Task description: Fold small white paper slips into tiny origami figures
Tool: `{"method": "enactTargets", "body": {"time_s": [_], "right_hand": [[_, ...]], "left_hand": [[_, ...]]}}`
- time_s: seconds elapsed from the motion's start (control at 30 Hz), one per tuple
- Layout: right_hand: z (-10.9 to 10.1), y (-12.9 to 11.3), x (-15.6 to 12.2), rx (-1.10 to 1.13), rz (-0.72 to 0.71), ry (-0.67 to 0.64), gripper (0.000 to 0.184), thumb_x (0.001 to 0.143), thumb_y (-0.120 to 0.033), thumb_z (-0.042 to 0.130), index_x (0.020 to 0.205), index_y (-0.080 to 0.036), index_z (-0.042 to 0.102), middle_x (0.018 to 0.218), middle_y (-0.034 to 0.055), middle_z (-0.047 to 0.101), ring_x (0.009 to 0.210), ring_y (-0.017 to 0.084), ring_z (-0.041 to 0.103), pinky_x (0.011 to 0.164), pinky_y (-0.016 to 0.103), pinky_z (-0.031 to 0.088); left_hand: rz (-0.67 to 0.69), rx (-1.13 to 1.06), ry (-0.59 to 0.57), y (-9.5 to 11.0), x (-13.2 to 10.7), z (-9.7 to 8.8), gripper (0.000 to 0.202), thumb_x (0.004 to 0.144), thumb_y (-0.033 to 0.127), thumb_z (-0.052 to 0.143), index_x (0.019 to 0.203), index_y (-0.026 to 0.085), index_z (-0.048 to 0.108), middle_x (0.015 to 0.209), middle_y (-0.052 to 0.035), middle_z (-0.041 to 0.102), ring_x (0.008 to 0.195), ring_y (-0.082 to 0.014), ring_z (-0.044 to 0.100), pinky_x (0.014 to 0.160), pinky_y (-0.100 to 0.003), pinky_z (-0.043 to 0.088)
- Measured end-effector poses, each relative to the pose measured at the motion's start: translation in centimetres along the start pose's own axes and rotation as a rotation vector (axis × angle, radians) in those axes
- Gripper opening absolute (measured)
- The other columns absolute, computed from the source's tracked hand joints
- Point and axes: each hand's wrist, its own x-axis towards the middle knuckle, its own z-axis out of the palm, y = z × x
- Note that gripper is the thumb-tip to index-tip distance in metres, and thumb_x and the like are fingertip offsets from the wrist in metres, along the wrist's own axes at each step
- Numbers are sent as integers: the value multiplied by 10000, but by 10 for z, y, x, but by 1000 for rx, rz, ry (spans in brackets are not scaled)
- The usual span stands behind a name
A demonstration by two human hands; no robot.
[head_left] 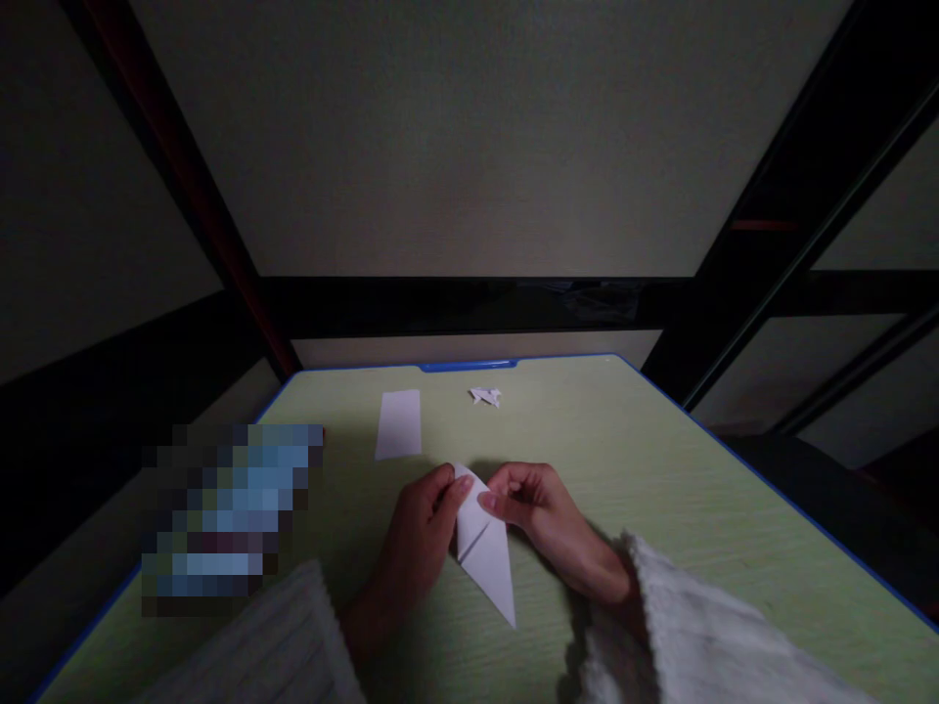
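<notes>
**Folded white paper (485, 572) pinched from both sides over a pale green table (631, 450)**

The paper is at the near middle of the table, a long pointed shape, its sharper tip aimed toward the person and slightly right. A diagonal folded edge crosses its face about halfway along. Whether its underside touches the tabletop cannot be told.

The left hand (422, 528) grasps the upper left edge, thumb flat on the face and the other fingers curled behind. The right hand (539, 508) grips the opposite edge, its thumb pressing on the paper near the left thumb and its index finger bent above.

Both wrists come out of white ribbed sleeves (723, 626).

Beyond the hands, a flat white sheet (400, 425) lies to the left, and a small folded paper figure (485, 396) lies to its right, well apart from it. A pixelated patch (249, 499) hides something at the table's left side. The table has a blue rim (469, 368); behind it stands a large dim panel (476, 147).
</notes>
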Motion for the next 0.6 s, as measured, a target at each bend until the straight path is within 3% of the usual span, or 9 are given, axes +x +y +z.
{"method": "enactTargets", "body": {"time_s": [0.13,0.33,0.5,0.6], "right_hand": [[1,-2,-1,21,-9,24,252,540,-326,667,513,-120,525,443,-49,465,414,49,369,423,192,244],[-2,0,1,67,-54,110,247,539,-323,669,527,-126,520,430,-55,466,403,51,373,422,194,252],[-1,0,2,72,-75,137,253,534,-319,674,516,-125,513,438,-58,458,405,43,355,415,185,237],[-1,0,2,74,-84,147,242,539,-314,671,526,-126,519,453,-50,476,416,50,374,422,188,250]], "left_hand": [[-45,-2,-27,5,-1,2,322,722,361,397,463,176,346,406,74,285,391,-70,296,379,-193,222],[-17,-59,-157,5,-3,3,238,706,329,419,529,171,404,454,60,373,433,-89,374,414,-193,287],[-23,58,-75,8,-4,2,303,724,362,387,491,169,382,453,53,324,448,-90,331,421,-206,244],[-60,32,-93,10,-4,2,333,728,377,376,468,170,363,433,55,316,430,-85,316,414,-208,238]]}}
